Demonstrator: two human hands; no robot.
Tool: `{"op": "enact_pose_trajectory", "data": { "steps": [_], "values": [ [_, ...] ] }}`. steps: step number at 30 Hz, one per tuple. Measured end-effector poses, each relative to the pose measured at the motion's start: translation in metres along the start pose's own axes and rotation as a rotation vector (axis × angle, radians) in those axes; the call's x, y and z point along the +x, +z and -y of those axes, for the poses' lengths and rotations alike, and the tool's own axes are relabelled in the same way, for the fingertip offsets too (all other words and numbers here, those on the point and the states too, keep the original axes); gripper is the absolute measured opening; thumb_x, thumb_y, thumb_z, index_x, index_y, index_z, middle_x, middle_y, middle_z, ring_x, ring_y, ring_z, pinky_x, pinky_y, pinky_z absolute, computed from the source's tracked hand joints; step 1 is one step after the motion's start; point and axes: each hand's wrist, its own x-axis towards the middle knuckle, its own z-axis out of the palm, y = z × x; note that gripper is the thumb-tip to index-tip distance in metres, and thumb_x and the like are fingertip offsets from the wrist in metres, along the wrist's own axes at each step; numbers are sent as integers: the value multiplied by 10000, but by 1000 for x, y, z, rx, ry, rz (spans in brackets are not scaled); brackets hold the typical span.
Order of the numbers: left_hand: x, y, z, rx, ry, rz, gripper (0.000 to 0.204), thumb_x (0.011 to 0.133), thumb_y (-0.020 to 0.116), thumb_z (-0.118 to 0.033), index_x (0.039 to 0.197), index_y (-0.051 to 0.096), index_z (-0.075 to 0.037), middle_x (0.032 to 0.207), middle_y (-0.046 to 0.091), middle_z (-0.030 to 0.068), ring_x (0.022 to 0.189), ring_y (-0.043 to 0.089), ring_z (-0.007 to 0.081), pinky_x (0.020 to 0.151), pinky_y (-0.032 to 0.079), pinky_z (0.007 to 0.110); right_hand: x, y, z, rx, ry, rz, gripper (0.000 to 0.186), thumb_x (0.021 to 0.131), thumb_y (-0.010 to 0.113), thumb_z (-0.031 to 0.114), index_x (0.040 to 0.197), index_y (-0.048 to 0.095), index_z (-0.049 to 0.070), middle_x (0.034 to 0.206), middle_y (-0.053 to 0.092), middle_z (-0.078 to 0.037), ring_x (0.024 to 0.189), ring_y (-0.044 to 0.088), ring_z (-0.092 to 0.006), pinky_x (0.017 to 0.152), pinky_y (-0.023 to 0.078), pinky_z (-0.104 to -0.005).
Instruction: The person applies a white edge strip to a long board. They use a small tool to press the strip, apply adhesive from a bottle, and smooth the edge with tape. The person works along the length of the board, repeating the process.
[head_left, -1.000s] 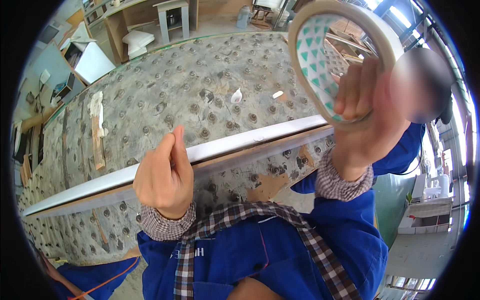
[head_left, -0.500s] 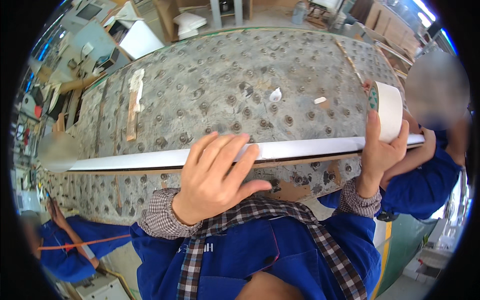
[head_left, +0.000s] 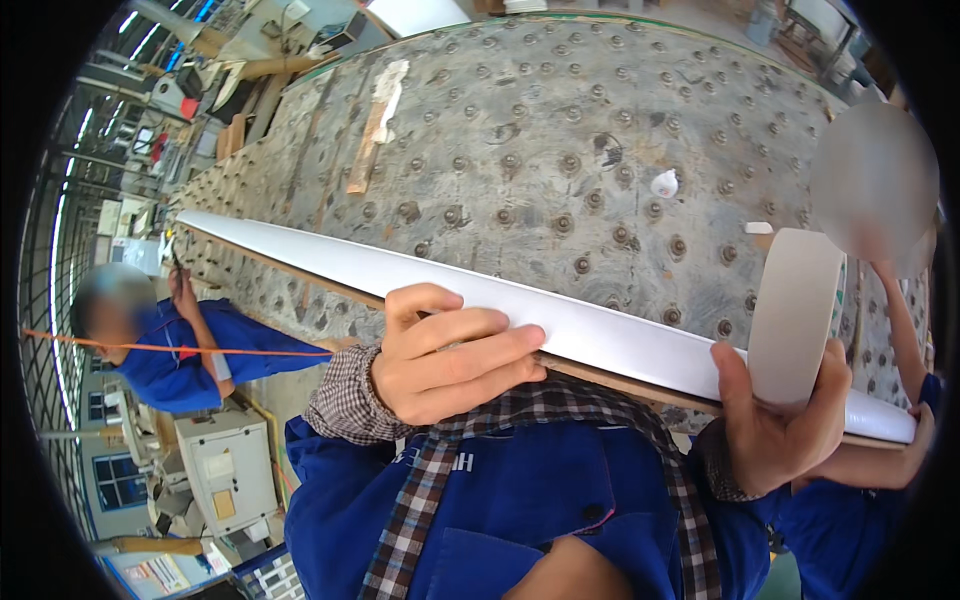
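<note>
A long white strip (head_left: 430, 270) with a brown lower layer runs across the near part of the studded table, from far left to near right. My left hand (head_left: 455, 355) lies over the strip's near edge around its middle, fingers extended and slightly bent, thumb hidden. My right hand (head_left: 785, 430) is closed around the lower part of a wide roll of off-white tape (head_left: 795, 315), thumb on the left and fingers on the right. The roll stands upright over the strip's right part, hiding some of it. I cannot tell whether it touches the strip.
A wooden stick with a whitish lump (head_left: 375, 135), a small white bottle (head_left: 664, 183) and a white block (head_left: 759, 228) lie on the studded tabletop (head_left: 480, 130). One co-worker (head_left: 180, 345) stands left; another's arm (head_left: 880, 465) is by the strip's right end. An orange cord (head_left: 250, 352) stretches left.
The view has turned left, so the strip now slants down to the right. My right hand and the tape roll are lower and look larger. My left fingers have drawn closer together.
</note>
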Motion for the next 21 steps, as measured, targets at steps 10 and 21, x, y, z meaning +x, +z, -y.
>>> {"op": "enact_pose_trajectory", "data": {
  "steps": [10, 21],
  "values": [
    [24, -7, -8, -314, -347, 111, 341, 660, 827, -118, 764, 501, -107, 937, 678, 55, 825, 596, 218, 757, 444, 326, -2, -10, -7, -11, -81, 103, 633, 577, 900, 260, 972, 499, -30, 867, 599, -185, 662, 592, -245, 553, 474, -292],
    [-6, 3, -14, 10, 5, -158, 322, 654, 843, -102, 707, 526, -101, 855, 702, 70, 734, 643, 187, 660, 485, 263, -5, -21, -17, 69, -147, 240, 737, 656, 858, 251, 1114, 405, -108, 1053, 577, -331, 839, 647, -364, 675, 536, -371]
  ]
}}
